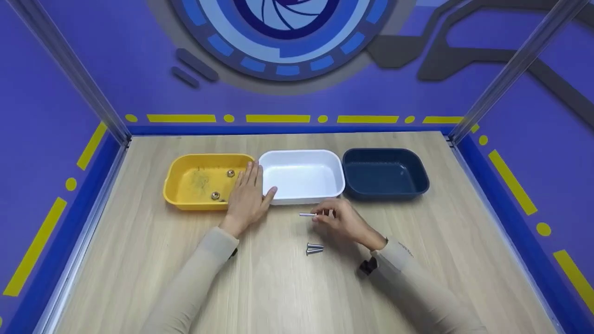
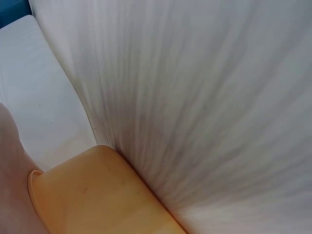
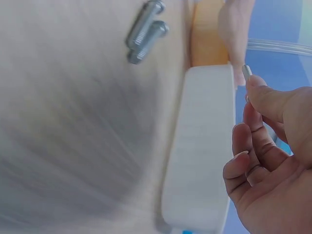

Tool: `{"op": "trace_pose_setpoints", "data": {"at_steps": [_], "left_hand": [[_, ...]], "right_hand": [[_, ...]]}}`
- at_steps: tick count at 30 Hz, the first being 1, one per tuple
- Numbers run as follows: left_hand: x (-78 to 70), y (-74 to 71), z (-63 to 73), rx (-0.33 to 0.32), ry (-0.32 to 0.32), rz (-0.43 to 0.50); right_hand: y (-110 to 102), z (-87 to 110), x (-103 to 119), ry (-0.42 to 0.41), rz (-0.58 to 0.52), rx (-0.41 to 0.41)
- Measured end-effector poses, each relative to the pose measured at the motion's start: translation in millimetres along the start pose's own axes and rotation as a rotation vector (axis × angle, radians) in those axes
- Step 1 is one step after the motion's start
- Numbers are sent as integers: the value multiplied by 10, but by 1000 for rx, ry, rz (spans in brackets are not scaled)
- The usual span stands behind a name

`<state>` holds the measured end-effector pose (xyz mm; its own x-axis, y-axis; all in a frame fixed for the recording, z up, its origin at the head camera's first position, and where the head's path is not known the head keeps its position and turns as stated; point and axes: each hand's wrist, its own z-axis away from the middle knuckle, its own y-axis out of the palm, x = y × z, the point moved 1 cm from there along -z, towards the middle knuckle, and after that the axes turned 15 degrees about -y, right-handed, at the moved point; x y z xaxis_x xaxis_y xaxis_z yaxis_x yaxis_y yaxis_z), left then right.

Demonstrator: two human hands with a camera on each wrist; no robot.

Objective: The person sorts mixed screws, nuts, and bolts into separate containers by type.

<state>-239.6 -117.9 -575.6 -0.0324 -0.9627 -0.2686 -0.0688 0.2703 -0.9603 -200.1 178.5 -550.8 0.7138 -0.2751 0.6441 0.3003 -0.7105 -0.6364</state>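
Between thumb and fingers, my right hand (image 1: pixel 342 220) pinches a silver bolt (image 1: pixel 306 215) just in front of the white tray (image 1: pixel 306 201). In the right wrist view only one end of that bolt (image 3: pixel 246 71) sticks out past the thumb. Two more bolts (image 1: pixel 314 249) lie side by side on the table, nearer me. My left hand (image 1: pixel 246 202) has its fingers straight and rests over the touching rims of the yellow tray (image 1: pixel 185 205) and the white one. Metal nuts (image 1: pixel 215 195) lie inside the yellow tray, partly beside my left hand.
A dark blue tray (image 1: pixel 387 196) stands right of the white one, completing a row across the wooden table (image 1: pixel 278 287). Blue-purple panels (image 1: pixel 297 104) with yellow marks enclose the back and sides, with metal posts (image 1: pixel 519 69) at the corners.
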Motion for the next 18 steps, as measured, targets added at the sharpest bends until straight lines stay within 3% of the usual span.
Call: {"op": "trace_pose_setpoints", "data": {"at_steps": [9, 18], "left_hand": [[-9, -19, 6, 3, 6, -5], [-10, -1, 2, 12, 3, -16]], "right_hand": [[-94, -203, -27, -15, 1, -45], [-98, -426, -104, 58, -22, -71]]}}
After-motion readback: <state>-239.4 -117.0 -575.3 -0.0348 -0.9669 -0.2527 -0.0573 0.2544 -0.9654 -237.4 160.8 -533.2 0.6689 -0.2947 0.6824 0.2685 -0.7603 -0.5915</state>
